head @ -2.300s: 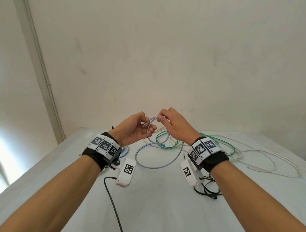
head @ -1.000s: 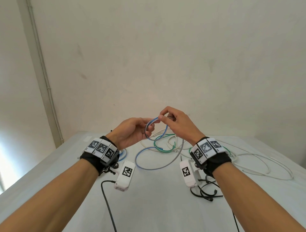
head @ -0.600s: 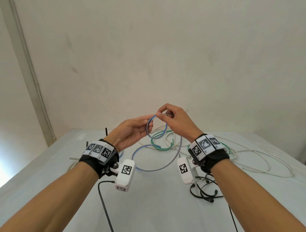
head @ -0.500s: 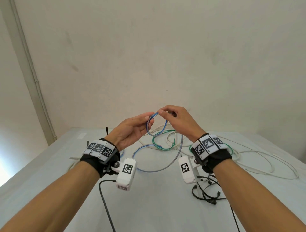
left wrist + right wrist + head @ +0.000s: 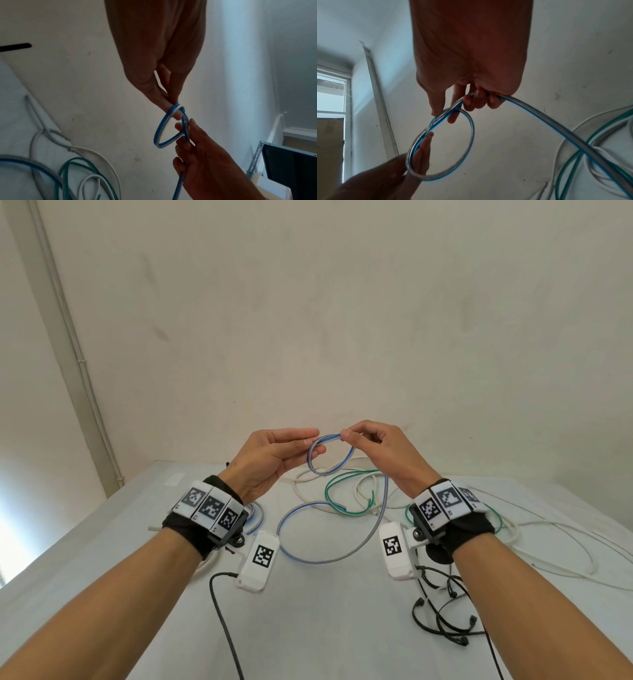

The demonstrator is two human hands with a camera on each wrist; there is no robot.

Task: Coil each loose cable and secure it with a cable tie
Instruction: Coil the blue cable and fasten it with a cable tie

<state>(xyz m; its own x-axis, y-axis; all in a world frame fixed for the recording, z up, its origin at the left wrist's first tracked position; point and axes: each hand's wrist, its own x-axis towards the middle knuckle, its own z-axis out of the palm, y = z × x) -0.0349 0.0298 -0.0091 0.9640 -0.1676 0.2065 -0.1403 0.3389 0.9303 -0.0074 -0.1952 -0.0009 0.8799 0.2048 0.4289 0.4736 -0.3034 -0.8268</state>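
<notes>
Both hands are up over the table (image 5: 308, 628), the left hand (image 5: 270, 460) and right hand (image 5: 380, 453) each pinching the blue cable (image 5: 329, 455) in a small loop, well clear of the wall.

Our table (image 5: 308, 628): white, set against the wall.
On it we see: white cables (image 5: 565, 546), green cable (image 5: 346, 474), blue-and-grey cable (image 5: 322, 559), black cable ties (image 5: 442, 621).

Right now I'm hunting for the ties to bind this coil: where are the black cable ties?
In the head view, the black cable ties lie loose on the table at the near right, beside the right forearm, below the right wrist camera.
</notes>
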